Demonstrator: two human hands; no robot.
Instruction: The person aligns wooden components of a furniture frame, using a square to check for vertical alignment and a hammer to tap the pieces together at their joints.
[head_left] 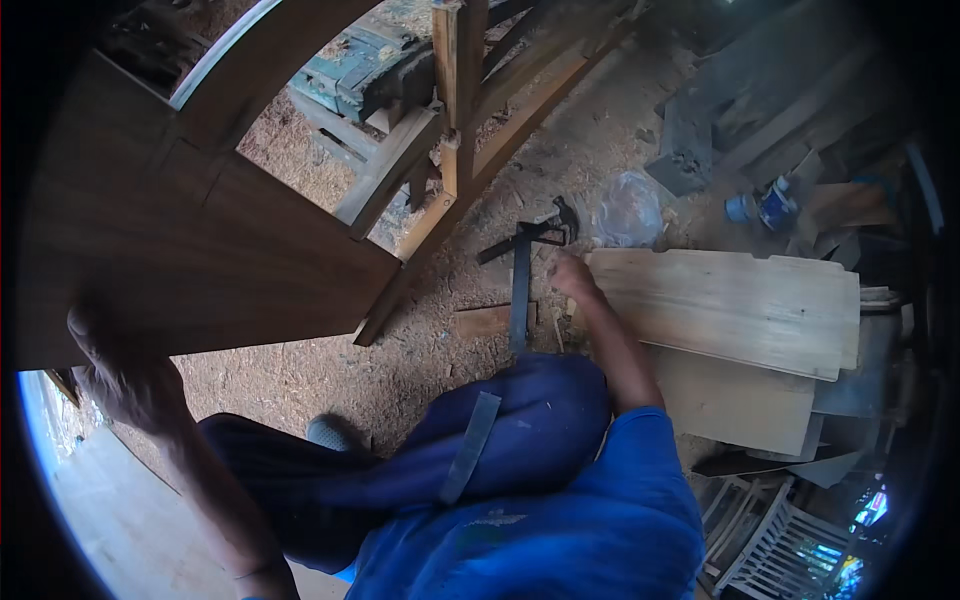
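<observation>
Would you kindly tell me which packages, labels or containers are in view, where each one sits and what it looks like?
Small can: on the floor beyond the pale boards, cylindrical, blue with a white label.
Plastic bag: crumpled on the sawdust past the right hand, clear.

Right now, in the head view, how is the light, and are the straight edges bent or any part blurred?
Head view: soft daylight, no hard shadows; the corners are black from the fisheye rim. The pale plank bows though really straight. The left hand on the dark wooden panel is dim, the right hand near the black clamp slightly blurred.
</observation>
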